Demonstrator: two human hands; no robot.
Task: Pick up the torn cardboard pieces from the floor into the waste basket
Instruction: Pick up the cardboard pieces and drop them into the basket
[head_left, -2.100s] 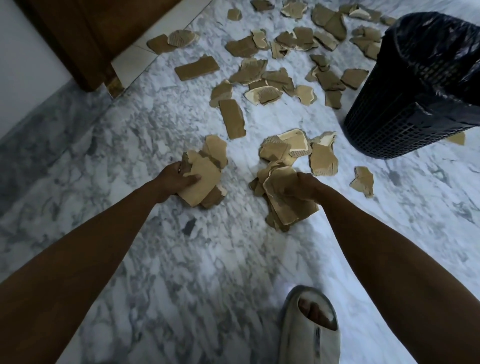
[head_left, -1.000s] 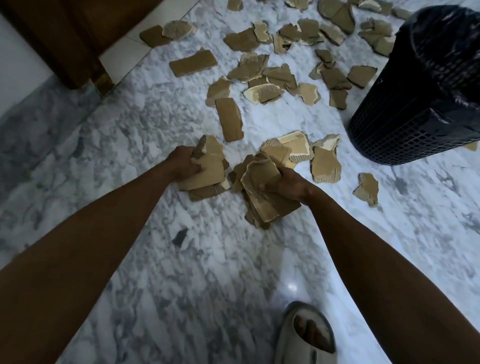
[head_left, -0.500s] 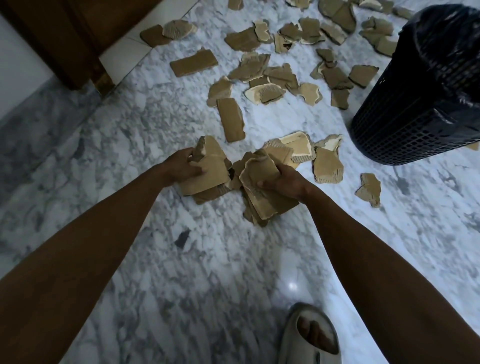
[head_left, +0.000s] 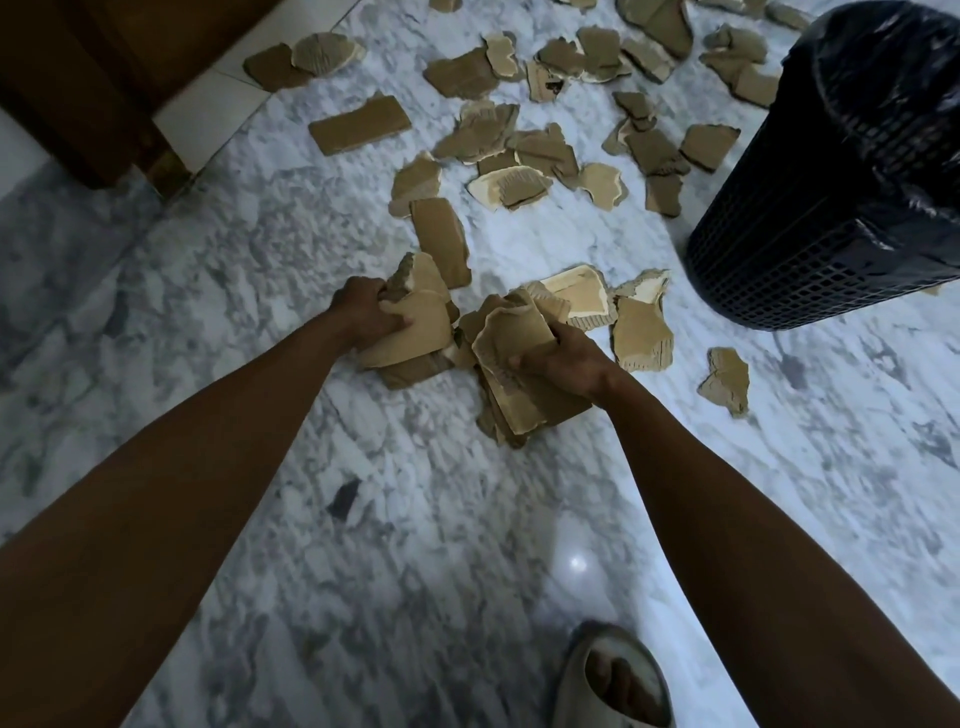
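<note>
My left hand (head_left: 363, 312) grips a stack of torn brown cardboard pieces (head_left: 415, 332) low over the marble floor. My right hand (head_left: 563, 358) grips a second, thicker stack of cardboard pieces (head_left: 519, 400) right beside it; the two stacks nearly touch. Several loose cardboard pieces (head_left: 641, 332) lie just beyond my right hand, and many more (head_left: 514, 140) are scattered farther off. The black mesh waste basket (head_left: 810, 208), lined with a black bag, stands at the upper right, tilted in view.
A brown wooden door and frame (head_left: 98, 88) fill the upper left corner. My foot in a grey sandal (head_left: 613, 680) is at the bottom edge. A single cardboard piece (head_left: 724, 379) lies right of my right arm. Grey-white marble floor (head_left: 363, 545) spreads below the hands.
Both hands have drawn their stacks together towards the middle; the right hand's stack has shifted left and tilted up against the left hand's stack. The basket has not moved.
</note>
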